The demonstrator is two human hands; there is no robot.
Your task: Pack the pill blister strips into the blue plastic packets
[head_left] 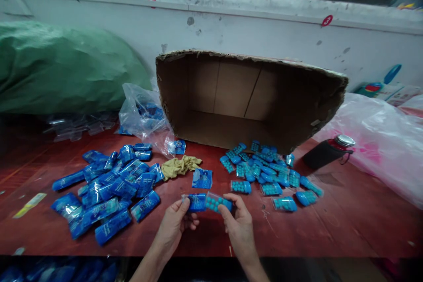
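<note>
My left hand (176, 225) pinches a blue printed packet (197, 202) just above the red table (346, 224). My right hand (238, 225) grips a clear pack of teal beads (217, 202), whose end meets the packet's mouth. A heap of finished blue packets (109, 185) lies to the left. Several loose teal bead packs (264, 169) are piled to the right, in front of a cardboard box (244, 97) lying on its side. One flat blue packet (202, 178) rests just beyond my hands.
A yellow crumpled cloth (180, 166) and a clear plastic bag (145, 116) of blue packets lie by the box's left corner. A green sack (59, 66) fills the far left. A dark bottle with a metal cap (327, 150) and pinkish plastic sheeting (380, 136) sit at the right.
</note>
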